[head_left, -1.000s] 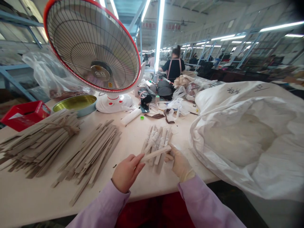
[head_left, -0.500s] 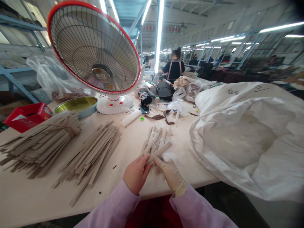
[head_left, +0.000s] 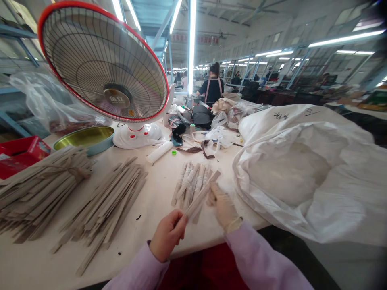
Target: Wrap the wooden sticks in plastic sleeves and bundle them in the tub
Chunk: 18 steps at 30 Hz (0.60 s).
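My left hand (head_left: 168, 234) is bare and closed round the near end of a flat beige-grey strip (head_left: 203, 194), which slants away to the upper right. Beside the strip's far half is my right hand (head_left: 225, 208), in a pale glove, with its fingers curled and slightly blurred. Whatever those fingers may hold is hidden. Just beyond the held strip lie several similar strips with white wrapping (head_left: 190, 177) round their middles. To the left, a loose pile of bare strips (head_left: 105, 201) is spread on the table (head_left: 151, 249).
A tied bundle of strips (head_left: 45, 189) lies far left, near a red box (head_left: 22, 155) and a basin (head_left: 99, 141). Behind stands a red-rimmed fan-shaped appliance (head_left: 104, 64). A large white sack (head_left: 341, 169) fills the right. A person (head_left: 214, 86) stands farther back.
My hands have moved apart. The left has drawn back toward me with the strip, and the right has left the strip's middle and shifted right. The whole view has turned slightly right.
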Each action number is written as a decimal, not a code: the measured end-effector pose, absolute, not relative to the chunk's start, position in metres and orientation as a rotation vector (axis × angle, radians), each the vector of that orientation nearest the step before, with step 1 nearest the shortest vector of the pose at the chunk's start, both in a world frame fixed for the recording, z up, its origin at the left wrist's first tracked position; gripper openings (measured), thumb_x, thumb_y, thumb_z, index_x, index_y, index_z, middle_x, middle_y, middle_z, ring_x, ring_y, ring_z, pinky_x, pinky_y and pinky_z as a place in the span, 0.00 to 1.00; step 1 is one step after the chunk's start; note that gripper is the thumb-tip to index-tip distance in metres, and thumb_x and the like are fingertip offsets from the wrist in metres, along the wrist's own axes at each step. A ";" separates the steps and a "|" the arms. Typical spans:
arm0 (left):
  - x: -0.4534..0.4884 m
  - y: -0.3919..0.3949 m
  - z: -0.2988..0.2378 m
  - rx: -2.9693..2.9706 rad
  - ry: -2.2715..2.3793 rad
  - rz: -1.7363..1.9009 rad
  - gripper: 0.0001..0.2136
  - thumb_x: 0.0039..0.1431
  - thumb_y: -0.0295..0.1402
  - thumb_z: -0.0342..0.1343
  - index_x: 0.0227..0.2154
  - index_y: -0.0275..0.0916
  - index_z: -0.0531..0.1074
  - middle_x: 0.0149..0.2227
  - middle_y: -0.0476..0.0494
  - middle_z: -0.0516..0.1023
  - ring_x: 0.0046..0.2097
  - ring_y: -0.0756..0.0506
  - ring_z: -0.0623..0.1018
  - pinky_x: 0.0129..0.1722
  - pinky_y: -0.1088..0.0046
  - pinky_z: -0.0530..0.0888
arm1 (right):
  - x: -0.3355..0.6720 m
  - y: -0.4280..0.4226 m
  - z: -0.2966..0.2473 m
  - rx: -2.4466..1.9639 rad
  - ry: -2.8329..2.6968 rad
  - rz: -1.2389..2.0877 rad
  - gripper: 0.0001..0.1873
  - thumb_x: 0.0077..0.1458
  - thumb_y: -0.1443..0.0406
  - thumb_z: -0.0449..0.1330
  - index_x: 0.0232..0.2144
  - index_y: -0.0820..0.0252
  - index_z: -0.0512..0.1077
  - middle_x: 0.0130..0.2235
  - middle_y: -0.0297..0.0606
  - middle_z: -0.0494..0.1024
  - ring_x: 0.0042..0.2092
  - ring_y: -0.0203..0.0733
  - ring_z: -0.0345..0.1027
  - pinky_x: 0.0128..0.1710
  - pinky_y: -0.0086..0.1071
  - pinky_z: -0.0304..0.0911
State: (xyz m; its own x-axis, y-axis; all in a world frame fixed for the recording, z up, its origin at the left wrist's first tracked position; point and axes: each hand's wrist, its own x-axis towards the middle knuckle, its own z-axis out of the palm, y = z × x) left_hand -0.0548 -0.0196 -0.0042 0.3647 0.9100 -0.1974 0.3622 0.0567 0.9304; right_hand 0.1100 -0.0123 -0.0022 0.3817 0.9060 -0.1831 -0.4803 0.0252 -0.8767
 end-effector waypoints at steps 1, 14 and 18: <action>-0.050 -0.019 -0.006 1.519 1.203 0.652 0.14 0.54 0.44 0.44 0.21 0.40 0.59 0.13 0.57 0.61 0.14 0.55 0.58 0.15 0.80 0.56 | 0.103 -0.014 -0.005 -1.068 -0.472 1.172 0.24 0.42 0.53 0.63 0.12 0.58 0.55 0.13 0.24 0.54 0.17 0.29 0.47 0.17 0.28 0.47; -0.021 0.024 -0.024 1.918 1.368 0.768 0.11 0.55 0.36 0.47 0.34 0.37 0.71 0.34 0.41 0.75 0.32 0.46 0.74 0.35 0.69 0.70 | 0.144 -0.004 -0.020 -0.888 -0.342 1.354 0.17 0.35 0.63 0.66 0.33 0.57 0.74 0.32 0.34 0.77 0.32 0.37 0.70 0.31 0.30 0.66; -0.026 0.013 -0.013 1.896 1.203 0.821 0.13 0.56 0.40 0.48 0.35 0.37 0.71 0.36 0.41 0.75 0.34 0.46 0.74 0.37 0.68 0.70 | 0.130 -0.016 -0.009 -0.880 -0.556 1.405 0.20 0.35 0.64 0.67 0.37 0.58 0.75 0.43 0.39 0.76 0.48 0.46 0.66 0.43 0.34 0.64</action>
